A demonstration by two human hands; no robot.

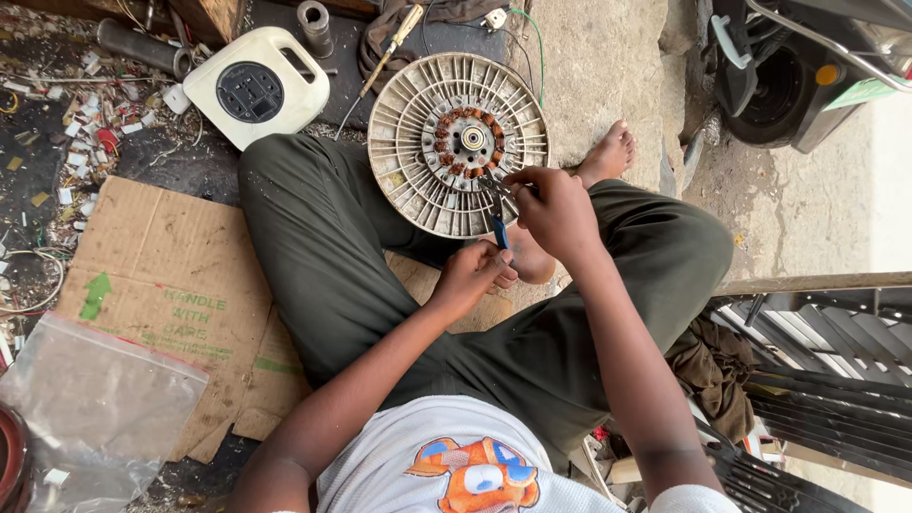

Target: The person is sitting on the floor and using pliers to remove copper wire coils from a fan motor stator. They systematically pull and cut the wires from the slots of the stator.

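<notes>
Rotor (458, 142) propped on floor between person's legs, face tilted up toward person, likely so copper windings (461, 142) at hub stay reachable. Right hand (554, 211) clenched round pliers (498, 217) at rotor's lower right edge, tips aimed at windings, blue handle trailing down. Left hand (472, 277) just below rotor, curled loosely under pliers handle; whether it grips anything, cannot tell. Cable reel (256, 85) left of rotor, screwdriver (389, 47) above left. Cardboard (180, 304) well below left, plastic bag (95, 408) overlapping its corner.
</notes>
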